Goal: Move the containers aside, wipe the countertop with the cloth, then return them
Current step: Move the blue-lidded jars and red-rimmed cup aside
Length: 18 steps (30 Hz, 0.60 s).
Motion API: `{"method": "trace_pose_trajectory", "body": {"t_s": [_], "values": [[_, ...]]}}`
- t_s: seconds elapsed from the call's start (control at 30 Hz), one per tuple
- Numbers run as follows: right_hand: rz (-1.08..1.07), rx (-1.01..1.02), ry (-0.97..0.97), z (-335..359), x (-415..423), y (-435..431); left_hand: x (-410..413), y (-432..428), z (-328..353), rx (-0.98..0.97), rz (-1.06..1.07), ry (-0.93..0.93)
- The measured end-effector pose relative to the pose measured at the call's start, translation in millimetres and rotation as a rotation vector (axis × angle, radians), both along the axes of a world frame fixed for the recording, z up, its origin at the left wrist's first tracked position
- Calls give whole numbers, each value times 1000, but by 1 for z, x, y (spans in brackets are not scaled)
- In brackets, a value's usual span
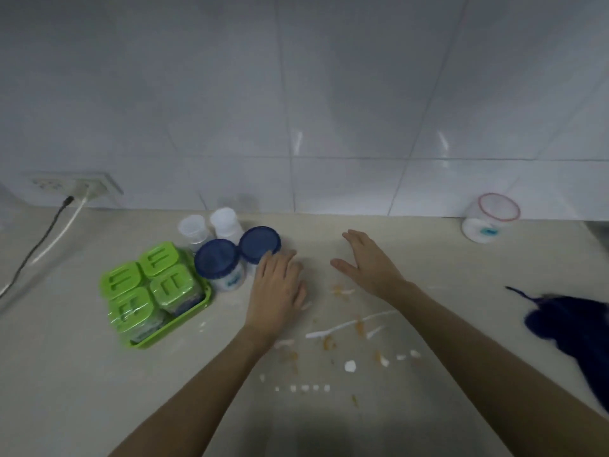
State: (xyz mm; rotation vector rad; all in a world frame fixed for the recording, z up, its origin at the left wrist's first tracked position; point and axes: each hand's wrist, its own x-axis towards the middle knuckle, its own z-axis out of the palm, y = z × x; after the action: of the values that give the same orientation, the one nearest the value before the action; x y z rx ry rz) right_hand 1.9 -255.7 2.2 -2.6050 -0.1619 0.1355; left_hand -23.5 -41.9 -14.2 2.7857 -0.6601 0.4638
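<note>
White glossy wall tiles (329, 94) rise behind a beige countertop (82, 374), seen from the single head view. We note a wall socket (74, 186) at far left with a dark cable (36, 249) and a white cable (59, 235) trailing onto the surface. Left of centre we see a green tray (184, 321) holding four green-lidded boxes (148, 285) in a two-by-two block. Just beside it stand two blue-lidded jars (216, 258), touching or nearly touching each other, and behind them two small clear containers (211, 225) near the wall. A clear tub with a red rim (491, 219) sits well apart at far right, against the tiles. White smears and orange crumbs (342, 328) mark the countertop between and below the forearms. A dark blue cloth (570, 321) lies crumpled at the right edge (partly cut off by the frame). We see the left hand (276, 288) palm down with fingers spread, holding nothing, its fingertips (267, 258) at the rear blue-lidded jar; whether they touch it we cannot tell. The right hand (369, 262) is likewise flat and empty, fingers extended above the bare surface, well apart from the cloth
</note>
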Motion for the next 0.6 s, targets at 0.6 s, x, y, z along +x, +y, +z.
{"method": "trace_pose_trajectory", "body": {"t_s": [0.6], "values": [[-244,-142,-113,8,-40,-294,11,-285,-30,217,-165,504]]}}
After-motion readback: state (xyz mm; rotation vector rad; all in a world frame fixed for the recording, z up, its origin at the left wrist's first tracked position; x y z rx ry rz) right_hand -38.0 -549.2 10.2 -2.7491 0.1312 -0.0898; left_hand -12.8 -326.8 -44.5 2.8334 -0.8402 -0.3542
